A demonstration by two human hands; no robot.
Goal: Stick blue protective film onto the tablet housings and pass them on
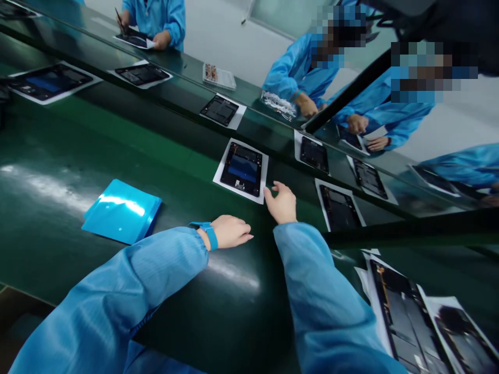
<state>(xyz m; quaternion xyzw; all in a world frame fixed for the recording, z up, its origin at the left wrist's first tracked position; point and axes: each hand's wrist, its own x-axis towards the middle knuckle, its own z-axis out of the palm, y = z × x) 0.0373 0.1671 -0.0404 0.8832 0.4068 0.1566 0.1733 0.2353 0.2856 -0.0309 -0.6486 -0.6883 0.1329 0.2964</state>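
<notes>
My right hand (pixel 281 202) reaches over the green belt (pixel 117 140) with its fingers apart, thumb at the near right corner of a white sheet (pixel 219 174) that carries an opened black tablet (pixel 242 169). It holds nothing. My left hand (pixel 231 231) rests flat on the belt just short of that sheet, fingers stretched together and empty, a blue strap (pixel 208 232) round its wrist. Both arms wear light blue sleeves.
A stack of blue film sheets (pixel 122 210) lies left of my left arm. More opened tablets on white sheets (pixel 340 206) (pixel 219 110) (pixel 50 82) lie along the belt and by my right elbow (pixel 405 317). Across the belt, people in blue coats (pixel 300 72) work on tablets.
</notes>
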